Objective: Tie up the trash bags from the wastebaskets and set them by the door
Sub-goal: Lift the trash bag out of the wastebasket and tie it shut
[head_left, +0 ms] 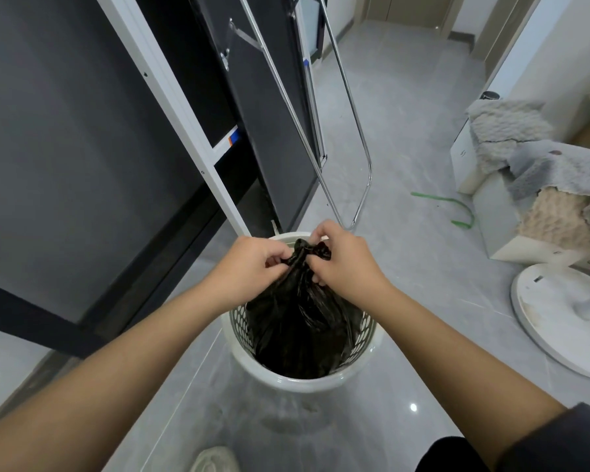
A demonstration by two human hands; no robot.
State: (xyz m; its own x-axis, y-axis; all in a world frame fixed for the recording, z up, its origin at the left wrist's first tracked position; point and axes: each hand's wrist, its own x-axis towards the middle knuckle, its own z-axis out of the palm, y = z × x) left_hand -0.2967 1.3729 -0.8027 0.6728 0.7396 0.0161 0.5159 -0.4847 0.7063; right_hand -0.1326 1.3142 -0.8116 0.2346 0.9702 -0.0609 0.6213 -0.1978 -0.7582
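Nearest, the white perforated wastebasket (pixel 300 379) stands on the grey tiled floor (pixel 406 137), the black trash bag (pixel 304 321) still sitting inside it. Above its far rim, the left hand (pixel 249 267) and right hand (pixel 343 264) each pinch the bag's gathered neck, which bunches up between them. No writing is readable anywhere.

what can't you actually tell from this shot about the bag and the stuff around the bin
Head view only:
- Contents of the black trash bag: opaque plastic hides them.
- Whether a knot is finished: left hand and right hand cover the gathered neck.
- Base of the white wastebasket: hidden by its own rim.
- White round base: cut off by the right edge.
- Pale object at the bottom edge: cropped, unidentifiable.
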